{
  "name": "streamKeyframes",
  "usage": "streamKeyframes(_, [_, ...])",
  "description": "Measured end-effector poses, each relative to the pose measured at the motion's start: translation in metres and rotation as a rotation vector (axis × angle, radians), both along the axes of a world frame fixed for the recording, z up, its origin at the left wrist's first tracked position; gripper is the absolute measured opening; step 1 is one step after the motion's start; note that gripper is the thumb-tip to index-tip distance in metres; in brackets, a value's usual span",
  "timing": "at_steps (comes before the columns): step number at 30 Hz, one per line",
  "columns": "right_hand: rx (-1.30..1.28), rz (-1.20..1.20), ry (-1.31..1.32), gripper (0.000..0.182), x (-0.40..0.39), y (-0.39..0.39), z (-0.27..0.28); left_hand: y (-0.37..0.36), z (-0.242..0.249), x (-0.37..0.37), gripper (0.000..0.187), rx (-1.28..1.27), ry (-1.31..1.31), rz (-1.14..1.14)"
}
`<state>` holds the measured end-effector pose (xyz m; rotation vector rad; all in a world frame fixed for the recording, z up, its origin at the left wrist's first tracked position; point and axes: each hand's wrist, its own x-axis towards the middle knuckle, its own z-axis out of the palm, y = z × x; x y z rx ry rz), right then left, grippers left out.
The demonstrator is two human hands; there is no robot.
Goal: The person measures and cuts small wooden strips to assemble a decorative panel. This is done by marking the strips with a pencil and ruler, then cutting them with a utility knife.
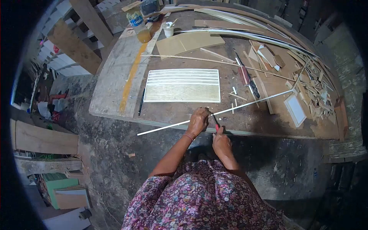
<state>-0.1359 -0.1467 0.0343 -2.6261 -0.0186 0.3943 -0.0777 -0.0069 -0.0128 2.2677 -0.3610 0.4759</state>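
Observation:
My left hand [198, 122] is closed on a long, thin white strip [165, 127], pressing it near the front edge of the table. The strip slants across, its left end jutting past the edge and its right end reaching toward the scrap pile. In my right hand [222, 145] is a red-handled knife [216, 125], its tip close to the strip just beside my left fingers. Behind my hands lies a rectangular wooden panel [182, 92] with a white border and several white strips across its far half. Short offcuts [232, 108] lie right of it.
A pile of wood scraps [316, 90] covers the table's right side. A white-faced piece [294, 110], a dark red tool [244, 75] and a pencil-like stick [142, 102] lie around. At the back stand a bottle [138, 27], a white cup [168, 30] and long strips [249, 36].

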Motion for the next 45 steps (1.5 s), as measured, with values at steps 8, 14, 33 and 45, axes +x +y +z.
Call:
streamKeyframes(8, [0.024,0.032,-0.034,0.035,-0.003,-0.008,-0.007,-0.004,-0.001,-0.001,0.012,0.017,-0.009,0.071])
streamKeyframes(14, [0.039,0.022,-0.083,0.037,-0.006,-0.001,-0.018,0.000,-0.001,-0.002,0.012,0.021,-0.037,0.037])
streamKeyframes(33, [0.079,-0.042,-0.060,0.035,-0.011,0.006,-0.029,-0.003,-0.007,-0.006,0.013,-0.003,-0.037,0.052])
streamKeyframes(45, [0.082,-0.023,-0.066,0.033,-0.008,0.000,-0.014,-0.008,-0.004,-0.005,0.008,0.018,-0.018,0.124])
